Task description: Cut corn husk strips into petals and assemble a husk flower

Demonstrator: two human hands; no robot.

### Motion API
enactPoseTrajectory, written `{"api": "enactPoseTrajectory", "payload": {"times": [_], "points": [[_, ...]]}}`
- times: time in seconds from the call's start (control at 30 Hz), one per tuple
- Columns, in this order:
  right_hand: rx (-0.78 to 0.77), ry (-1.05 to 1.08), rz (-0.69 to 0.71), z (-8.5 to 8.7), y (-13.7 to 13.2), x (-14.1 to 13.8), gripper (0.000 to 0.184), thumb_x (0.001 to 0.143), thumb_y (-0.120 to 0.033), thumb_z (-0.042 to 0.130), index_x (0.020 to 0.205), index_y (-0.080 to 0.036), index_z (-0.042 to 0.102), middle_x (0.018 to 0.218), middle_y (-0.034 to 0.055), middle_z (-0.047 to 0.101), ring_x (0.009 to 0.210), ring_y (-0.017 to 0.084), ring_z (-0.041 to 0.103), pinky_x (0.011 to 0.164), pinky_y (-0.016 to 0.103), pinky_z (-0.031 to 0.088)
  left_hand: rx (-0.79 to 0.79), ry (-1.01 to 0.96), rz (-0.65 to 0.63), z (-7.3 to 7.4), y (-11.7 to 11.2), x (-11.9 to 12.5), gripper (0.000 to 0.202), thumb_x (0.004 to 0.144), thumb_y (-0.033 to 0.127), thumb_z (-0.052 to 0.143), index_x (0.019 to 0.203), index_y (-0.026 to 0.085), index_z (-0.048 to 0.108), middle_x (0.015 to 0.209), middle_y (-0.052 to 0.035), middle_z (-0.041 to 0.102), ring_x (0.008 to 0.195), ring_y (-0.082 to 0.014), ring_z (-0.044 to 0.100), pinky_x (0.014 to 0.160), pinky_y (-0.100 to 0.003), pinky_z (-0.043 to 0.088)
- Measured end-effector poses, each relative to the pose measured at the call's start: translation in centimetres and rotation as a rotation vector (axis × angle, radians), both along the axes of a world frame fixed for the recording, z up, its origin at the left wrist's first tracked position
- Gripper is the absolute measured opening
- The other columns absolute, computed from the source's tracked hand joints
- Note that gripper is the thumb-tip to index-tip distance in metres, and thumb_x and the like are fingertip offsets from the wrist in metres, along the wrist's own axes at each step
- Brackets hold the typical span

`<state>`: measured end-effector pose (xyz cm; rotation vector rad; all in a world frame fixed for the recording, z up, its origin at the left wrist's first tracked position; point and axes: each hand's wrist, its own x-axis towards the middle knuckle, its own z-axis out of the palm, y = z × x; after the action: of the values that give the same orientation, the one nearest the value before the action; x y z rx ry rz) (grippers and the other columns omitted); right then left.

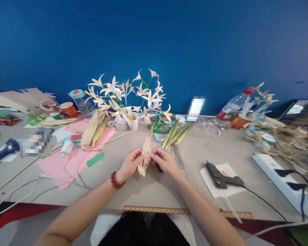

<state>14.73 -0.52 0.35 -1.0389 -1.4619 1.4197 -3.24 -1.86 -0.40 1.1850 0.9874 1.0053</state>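
Observation:
Between my two hands a dried corn husk (145, 150) stands roughly upright above the table, its narrow tip pointing away from me. My left hand (132, 163), with a red bead bracelet (117, 180) at the wrist, pinches the husk's left side. Fingers of my right hand (165, 160) are closed on its right edge. A small dark object (159, 167) shows under the right hand; its kind is unclear. Just beyond that hand lie green husks (178, 134) and several thin wires (178, 157). More dried husks (92, 131) rest on pink paper (77, 161) to the left.
White husk flowers (118, 90) stand in cups at the back. On the right, a black glue gun (222, 176) lies on white paper, near a power strip (274, 182). A bottle (234, 104) stands behind. Blue-handled tool (6, 150) and white cable (20, 196) lie left.

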Motion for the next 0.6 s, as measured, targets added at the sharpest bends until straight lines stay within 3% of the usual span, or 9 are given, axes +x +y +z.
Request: {"api": "enactPoseTrajectory", "payload": {"times": [0.37,0.6], "points": [[-0.026,0.063,0.043,0.64,-0.37,-0.49,0.023,0.08,-0.038,0.065,0.073,-0.02,0.053,0.058,-0.0057,0.054,0.048,0.01,0.048,0.048,0.021,0.038,0.011,0.022,-0.029,0.59,-0.4,0.31,0.032,0.08,0.045,0.066,0.081,0.016,0.053,0.066,0.0019,0.059,0.054,-0.0083,0.052,0.05,-0.018,0.041],[-0.033,0.081,0.06,0.43,-0.33,-0.33,0.024,0.081,-0.038,0.064,0.071,-0.02,0.052,0.056,-0.0052,0.055,0.047,0.01,0.048,0.049,0.021,0.038,0.01,-0.026,-0.049,0.74,-0.43,0.26,0.029,0.086,0.043,0.06,0.08,0.016,0.054,0.063,0.0023,0.057,0.053,-0.0079,0.049,0.051,-0.019,0.04]]}}
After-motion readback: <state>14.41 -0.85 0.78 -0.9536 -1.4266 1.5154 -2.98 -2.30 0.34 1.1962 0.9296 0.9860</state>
